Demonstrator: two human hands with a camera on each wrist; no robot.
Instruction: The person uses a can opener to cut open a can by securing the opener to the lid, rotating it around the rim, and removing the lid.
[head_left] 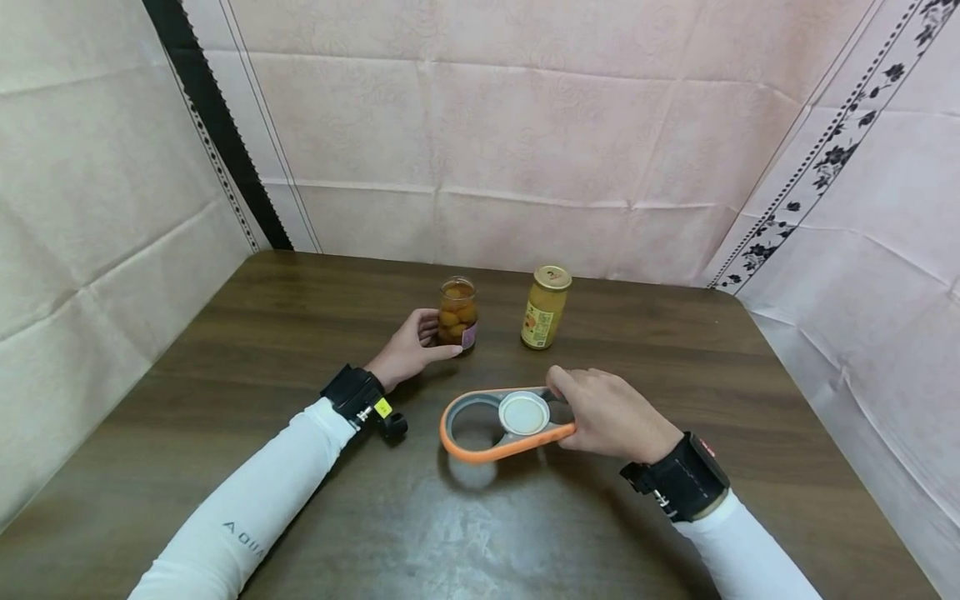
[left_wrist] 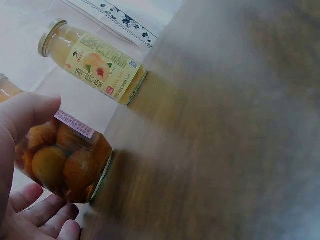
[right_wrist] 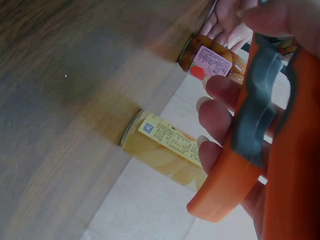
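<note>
My left hand (head_left: 411,348) is around the near side of a glass jar of dark round fruit (head_left: 458,312), whose top appears to have no lid. The left wrist view shows the thumb over the jar (left_wrist: 65,160) and the other fingers (left_wrist: 45,215) loose and spread below it. My right hand (head_left: 611,414) grips an orange and grey jar opener (head_left: 480,455) above the table, fingers curled round its handle. A white round disc (head_left: 524,413), like a lid, sits in the opener's middle ring.
A second jar (head_left: 546,308), with yellow fruit, a yellow label and a gold lid, stands upright to the right of the dark jar. The brown wooden table (head_left: 300,467) has pale cloth (head_left: 525,150) hanging behind and at both sides.
</note>
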